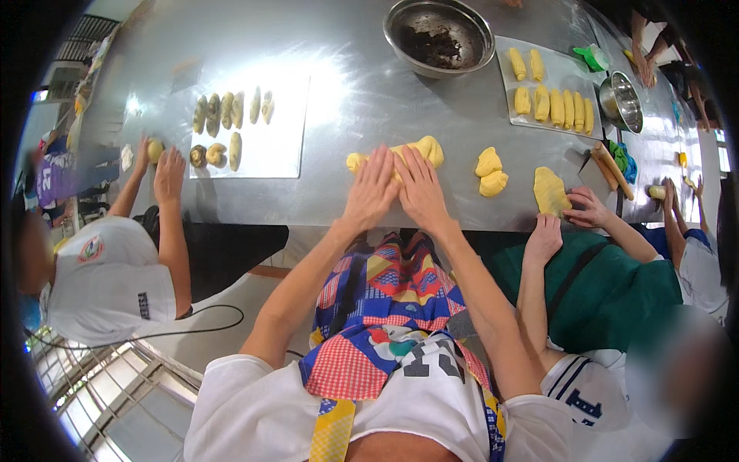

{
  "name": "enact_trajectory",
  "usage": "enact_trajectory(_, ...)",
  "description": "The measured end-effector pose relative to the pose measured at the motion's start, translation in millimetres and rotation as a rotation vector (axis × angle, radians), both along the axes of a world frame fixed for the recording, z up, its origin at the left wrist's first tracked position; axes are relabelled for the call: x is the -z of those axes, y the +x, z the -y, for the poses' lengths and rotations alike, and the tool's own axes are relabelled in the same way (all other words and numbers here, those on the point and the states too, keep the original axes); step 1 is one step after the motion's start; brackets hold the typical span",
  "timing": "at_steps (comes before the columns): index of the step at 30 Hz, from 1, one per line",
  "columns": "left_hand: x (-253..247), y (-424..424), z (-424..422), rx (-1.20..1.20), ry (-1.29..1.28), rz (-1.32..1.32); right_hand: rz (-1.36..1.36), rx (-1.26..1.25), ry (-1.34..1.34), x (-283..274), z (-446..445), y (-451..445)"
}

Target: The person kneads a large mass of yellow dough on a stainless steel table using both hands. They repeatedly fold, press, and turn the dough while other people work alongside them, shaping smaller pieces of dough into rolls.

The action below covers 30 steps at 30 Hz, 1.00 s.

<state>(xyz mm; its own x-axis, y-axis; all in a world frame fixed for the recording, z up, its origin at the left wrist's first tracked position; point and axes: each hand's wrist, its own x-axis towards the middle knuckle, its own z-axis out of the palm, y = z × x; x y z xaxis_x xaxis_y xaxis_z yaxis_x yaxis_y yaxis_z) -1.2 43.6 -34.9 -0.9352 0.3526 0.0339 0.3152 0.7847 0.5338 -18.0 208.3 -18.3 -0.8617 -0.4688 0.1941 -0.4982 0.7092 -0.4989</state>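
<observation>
Both palms rest on a long piece of yellow dough lying on the metal table. My left hand presses its left part, fingers stretched flat. Beside it, thumbs almost meeting, my right hand lies over the middle of the dough. The dough's thicker, lumpy right end and its narrow left tip stick out past my fingers; the part beneath them is hidden. To the right sit two small touching lumps of yellow dough. Neither hand is closed around anything.
A metal bowl with dark filling stands ahead. Rolled dough pieces lie on a right tray; dark-streaked ones lie on a left tray. A co-worker's hands hold flattened dough at right. Another co-worker's hands are at left.
</observation>
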Motion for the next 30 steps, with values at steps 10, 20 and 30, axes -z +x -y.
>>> enact_trajectory(10, -55, -67, 22, -0.409, 0.676, 0.451, 0.234, 0.176, -0.347, -38, -13, -71)
enact_trajectory(20, 4, 3, -38, -0.358, 0.140, -0.070, -0.022, 0.195, 0.045, 14, 7, 9)
enact_trajectory(30, 10, -75, -32, -0.613, 0.037, 0.026, 0.090, 0.136, 0.084, 21, 29, -91)
